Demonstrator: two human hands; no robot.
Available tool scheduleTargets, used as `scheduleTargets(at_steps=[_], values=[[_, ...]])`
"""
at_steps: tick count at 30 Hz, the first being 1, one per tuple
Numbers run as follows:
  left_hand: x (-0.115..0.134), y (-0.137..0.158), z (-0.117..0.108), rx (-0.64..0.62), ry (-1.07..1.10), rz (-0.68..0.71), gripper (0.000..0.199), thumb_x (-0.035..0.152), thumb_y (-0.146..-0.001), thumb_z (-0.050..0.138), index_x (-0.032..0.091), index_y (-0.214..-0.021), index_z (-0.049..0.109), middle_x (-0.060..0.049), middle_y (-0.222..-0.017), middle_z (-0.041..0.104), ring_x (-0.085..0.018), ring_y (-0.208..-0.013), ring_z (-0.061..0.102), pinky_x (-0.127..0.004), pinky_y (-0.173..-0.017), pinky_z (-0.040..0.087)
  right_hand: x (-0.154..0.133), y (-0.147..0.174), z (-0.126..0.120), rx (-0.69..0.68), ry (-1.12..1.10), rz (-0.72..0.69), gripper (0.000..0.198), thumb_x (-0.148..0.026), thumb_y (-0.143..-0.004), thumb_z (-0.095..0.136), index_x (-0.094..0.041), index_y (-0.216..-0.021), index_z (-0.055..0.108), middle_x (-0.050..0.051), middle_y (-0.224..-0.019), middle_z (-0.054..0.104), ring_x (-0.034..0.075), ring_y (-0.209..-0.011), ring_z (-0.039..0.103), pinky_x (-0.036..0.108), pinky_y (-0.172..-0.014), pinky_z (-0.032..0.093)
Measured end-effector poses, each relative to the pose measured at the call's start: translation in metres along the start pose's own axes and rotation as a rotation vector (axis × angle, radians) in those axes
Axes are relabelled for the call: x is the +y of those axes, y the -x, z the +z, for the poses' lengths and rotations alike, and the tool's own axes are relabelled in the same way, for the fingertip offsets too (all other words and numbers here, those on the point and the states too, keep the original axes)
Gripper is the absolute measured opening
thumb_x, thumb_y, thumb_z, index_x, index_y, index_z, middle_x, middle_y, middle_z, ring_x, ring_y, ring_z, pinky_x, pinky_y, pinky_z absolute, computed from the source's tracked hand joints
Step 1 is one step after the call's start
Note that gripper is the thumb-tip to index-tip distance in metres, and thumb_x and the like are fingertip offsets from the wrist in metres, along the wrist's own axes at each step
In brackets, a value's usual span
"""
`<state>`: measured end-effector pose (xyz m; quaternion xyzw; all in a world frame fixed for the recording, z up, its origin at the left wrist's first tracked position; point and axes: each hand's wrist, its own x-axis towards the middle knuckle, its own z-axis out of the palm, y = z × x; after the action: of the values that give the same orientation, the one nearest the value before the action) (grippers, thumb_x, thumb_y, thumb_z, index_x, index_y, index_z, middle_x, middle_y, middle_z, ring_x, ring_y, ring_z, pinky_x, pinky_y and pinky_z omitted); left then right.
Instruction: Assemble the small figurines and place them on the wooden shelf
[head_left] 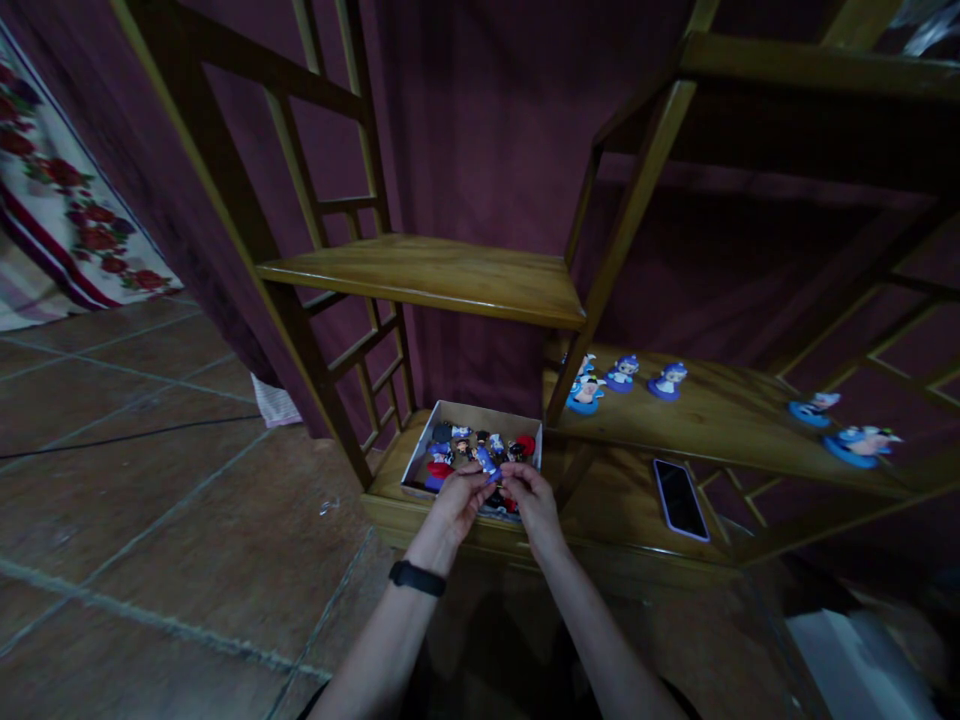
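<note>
Forearms (382, 630), left hand (459, 502), right hand (532, 502), blue figurine (486, 464) between them

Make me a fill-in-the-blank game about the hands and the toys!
1. The right hand and the ____ hand meet at a figurine above the box.
2. The person's wristband is ____.
3. The phone lies to the ____ of the box.
4. At the far right of the shelf, ____ figurines sit apart from the others.

Missing words: left; black; right; two.
</note>
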<state>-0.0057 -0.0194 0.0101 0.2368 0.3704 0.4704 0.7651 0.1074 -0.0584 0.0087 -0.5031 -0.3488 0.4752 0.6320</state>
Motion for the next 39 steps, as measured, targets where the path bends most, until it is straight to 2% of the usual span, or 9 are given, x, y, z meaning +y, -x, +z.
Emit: scheduleTargets(at_steps=[9, 14, 19, 23, 27, 30, 33, 39], values=[[-0.002, 0.001, 0.001, 0.004, -0.072, 0.045, 0.019, 0.008, -0.056, 0.071, 0.011, -0.074, 0.067, -0.007, -0.075, 0.067, -0.012, -0.069, 0.061, -0.024, -0.071, 0.047, 0.004, -0.003, -0.002, 0.000, 0.007, 0.006, 0.022, -0.032, -0.064, 0.065, -0.019, -0.082, 0.067, 0.002, -0.082, 0.065, 0.017, -0.074, 0.058, 0.028, -0.064, 0.049], [-0.005, -0.001, 0.002, -0.011, -0.160, 0.113, 0.029, 0.015, -0.051, 0.075, 0.011, -0.078, 0.068, -0.006, -0.076, 0.067, -0.013, -0.066, 0.060, -0.026, -0.068, 0.045, 0.004, -0.002, -0.002, 0.003, 0.019, 0.005, 0.021, -0.032, -0.063, 0.065, -0.020, -0.081, 0.068, 0.002, -0.082, 0.067, 0.018, -0.073, 0.059, 0.028, -0.064, 0.049], [-0.004, 0.001, 0.005, 0.009, -0.340, 0.226, 0.028, 0.018, -0.054, 0.072, 0.012, -0.081, 0.069, -0.003, -0.071, 0.067, -0.012, -0.060, 0.055, -0.024, -0.062, 0.042, 0.004, -0.002, -0.002, 0.003, 0.044, 0.013, 0.022, -0.032, -0.064, 0.064, -0.021, -0.082, 0.069, 0.003, -0.085, 0.067, 0.019, -0.073, 0.060, 0.030, -0.064, 0.049], [-0.003, -0.001, 0.005, 0.010, -0.454, 0.301, 0.025, 0.016, -0.056, 0.067, 0.014, -0.080, 0.069, -0.002, -0.072, 0.067, -0.015, -0.065, 0.056, -0.025, -0.065, 0.042, 0.009, -0.004, -0.003, 0.006, 0.058, 0.020, 0.022, -0.033, -0.063, 0.064, -0.022, -0.080, 0.070, 0.003, -0.086, 0.067, 0.019, -0.074, 0.060, 0.031, -0.065, 0.050], [-0.004, -0.004, 0.002, 0.065, -0.567, 0.376, 0.020, 0.013, -0.056, 0.065, 0.015, -0.076, 0.069, -0.001, -0.068, 0.066, -0.016, -0.065, 0.057, -0.026, -0.065, 0.043, 0.012, -0.005, -0.003, 0.020, 0.068, 0.036, 0.021, -0.032, -0.062, 0.064, -0.022, -0.079, 0.071, 0.003, -0.085, 0.067, 0.018, -0.072, 0.059, 0.030, -0.065, 0.050], [-0.004, -0.004, 0.002, 0.048, -0.627, 0.432, 0.022, 0.013, -0.059, 0.063, 0.016, -0.080, 0.069, -0.002, -0.074, 0.067, -0.018, -0.071, 0.057, -0.026, -0.069, 0.043, 0.012, -0.005, -0.003, 0.034, 0.064, 0.042, 0.022, -0.031, -0.062, 0.063, -0.021, -0.081, 0.071, 0.003, -0.089, 0.067, 0.017, -0.070, 0.059, 0.030, -0.064, 0.051], [-0.003, -0.001, 0.004, -0.004, -0.630, 0.453, 0.026, 0.013, -0.060, 0.062, 0.017, -0.085, 0.069, -0.003, -0.080, 0.068, -0.019, -0.077, 0.058, -0.028, -0.075, 0.043, 0.011, -0.005, -0.004, 0.036, 0.051, 0.034, 0.023, -0.032, -0.062, 0.063, -0.021, -0.082, 0.071, 0.004, -0.093, 0.067, 0.018, -0.072, 0.060, 0.031, -0.065, 0.051], [-0.006, -0.002, 0.007, 0.043, -0.549, 0.414, 0.030, 0.007, -0.055, 0.064, 0.018, -0.083, 0.067, -0.002, -0.078, 0.068, -0.019, -0.082, 0.059, -0.028, -0.076, 0.043, 0.010, -0.006, -0.004, 0.032, 0.039, 0.022, 0.023, -0.034, -0.061, 0.065, -0.021, -0.080, 0.071, 0.004, -0.092, 0.067, 0.020, -0.077, 0.061, 0.032, -0.066, 0.051]])
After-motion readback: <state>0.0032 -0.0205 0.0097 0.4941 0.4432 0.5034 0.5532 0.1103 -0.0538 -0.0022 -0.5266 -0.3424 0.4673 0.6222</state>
